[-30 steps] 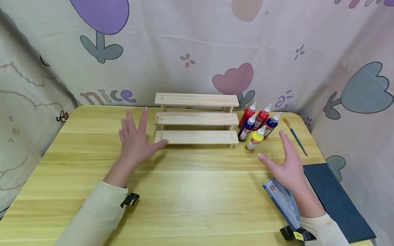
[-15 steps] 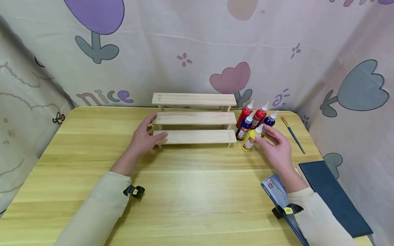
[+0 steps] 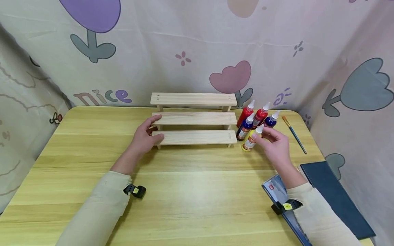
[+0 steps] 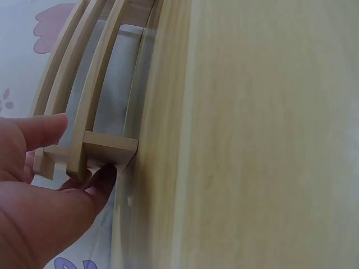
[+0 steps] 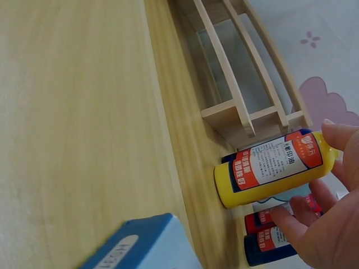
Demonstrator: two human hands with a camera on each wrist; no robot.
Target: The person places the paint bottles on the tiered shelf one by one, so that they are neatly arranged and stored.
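Observation:
A three-tier wooden display stand [image 3: 194, 118] stands at the back of the table. My left hand [image 3: 142, 139] grips its left end around the lower two tiers; the left wrist view shows the fingers curled about the wooden ends. To the right of the stand, a yellow paint-like squeeze bottle [image 3: 249, 140] with a white nozzle rests on the table. Thumb and fingers of my right hand [image 5: 331, 207] pinch it near its top. Behind it are a blue bottle [image 3: 245, 130], two red bottles [image 3: 260, 117] and another blue bottle [image 3: 271, 121], partly hidden by the right hand.
A paintbrush [image 3: 294, 135] lies right of the bottles. Under the right forearm is a blue-grey book or flat box [image 3: 277, 191], beside a dark blue flat panel [image 3: 335, 198] at the table's right edge. A patterned curtain [image 3: 172, 44] hangs behind the wooden table [image 3: 191, 198].
Both hands have moved from spread fingers in the air: the left onto the stand's left end, the right onto the yellow bottle. The stand and bottles keep their places.

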